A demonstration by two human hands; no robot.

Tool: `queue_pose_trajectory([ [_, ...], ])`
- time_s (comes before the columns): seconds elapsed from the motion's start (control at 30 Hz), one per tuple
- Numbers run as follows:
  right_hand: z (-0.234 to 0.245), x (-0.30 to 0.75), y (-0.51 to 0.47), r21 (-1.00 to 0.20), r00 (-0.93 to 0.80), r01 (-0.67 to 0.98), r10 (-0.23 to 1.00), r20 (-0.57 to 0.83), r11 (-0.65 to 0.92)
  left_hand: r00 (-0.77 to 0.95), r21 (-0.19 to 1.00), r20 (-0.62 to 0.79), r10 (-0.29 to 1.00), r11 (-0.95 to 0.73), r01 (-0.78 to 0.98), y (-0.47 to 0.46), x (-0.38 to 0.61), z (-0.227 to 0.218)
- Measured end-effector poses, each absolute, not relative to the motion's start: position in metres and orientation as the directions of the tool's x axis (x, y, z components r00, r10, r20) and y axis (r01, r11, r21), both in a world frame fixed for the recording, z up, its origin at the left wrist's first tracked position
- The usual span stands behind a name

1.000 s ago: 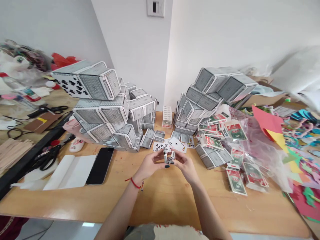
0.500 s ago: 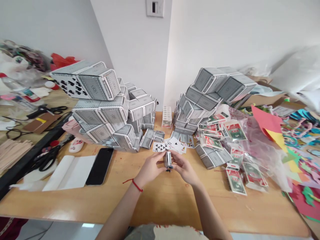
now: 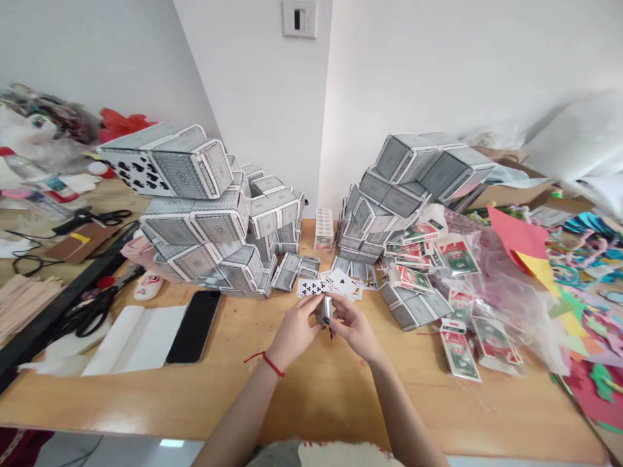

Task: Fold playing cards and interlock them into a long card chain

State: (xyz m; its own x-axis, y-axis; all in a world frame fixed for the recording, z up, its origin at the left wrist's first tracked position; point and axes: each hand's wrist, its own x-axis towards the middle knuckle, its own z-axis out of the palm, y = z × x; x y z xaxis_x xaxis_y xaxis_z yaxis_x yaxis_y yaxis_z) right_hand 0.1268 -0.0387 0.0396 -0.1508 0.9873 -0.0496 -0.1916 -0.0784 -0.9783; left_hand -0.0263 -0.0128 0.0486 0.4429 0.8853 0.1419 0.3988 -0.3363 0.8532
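Between my two hands is a small folded playing-card piece [image 3: 324,307] with a grey patterned back, held above the table. My left hand [image 3: 295,329] is closed on its left side, a red string bracelet round that wrist. On the opposite side, my right hand [image 3: 357,329] grips it too, the thumb lying across its near face. Just beyond my fingers lie loose playing cards [image 3: 342,281], face up and overlapping. Stacked boxes folded from cards rise in a left stack [image 3: 197,224] and a right stack [image 3: 389,188].
Left of my hands lie a black phone [image 3: 195,326], white paper [image 3: 139,340] and black scissors [image 3: 90,311]. Several red and green card packs [image 3: 460,353] and crumpled clear plastic [image 3: 525,324] lie at the right. A clear box [image 3: 324,229] stands near the wall.
The folded card piece has turned slightly between my hands. My right thumb has moved up and across its near face, and my left wrist has shifted a little to the right.
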Motion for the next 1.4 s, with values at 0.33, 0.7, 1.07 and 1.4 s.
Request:
queue_pose_trajectory([
  [0.33,0.032,0.122,-0.039,-0.926,0.024,-0.319,0.975,-0.219,-0.200,0.428,0.791,0.196,0.882,-0.400,0.463,-0.013,-0.022,0.048],
  [0.7,0.037,0.122,-0.037,-0.972,0.117,-0.148,0.973,-0.201,-0.183,0.407,0.751,0.223,0.886,-0.422,0.508,-0.014,-0.019,0.046],
  [1.07,0.040,0.109,-0.044,-0.913,0.272,0.392,0.962,0.000,-0.111,0.422,0.713,0.241,0.874,-0.454,0.534,-0.016,-0.019,0.039],
  [1.4,0.036,0.116,-0.043,-0.972,0.048,0.223,0.997,-0.061,-0.071,0.389,0.708,0.245,0.888,-0.438,0.554,-0.011,-0.021,0.042],
])
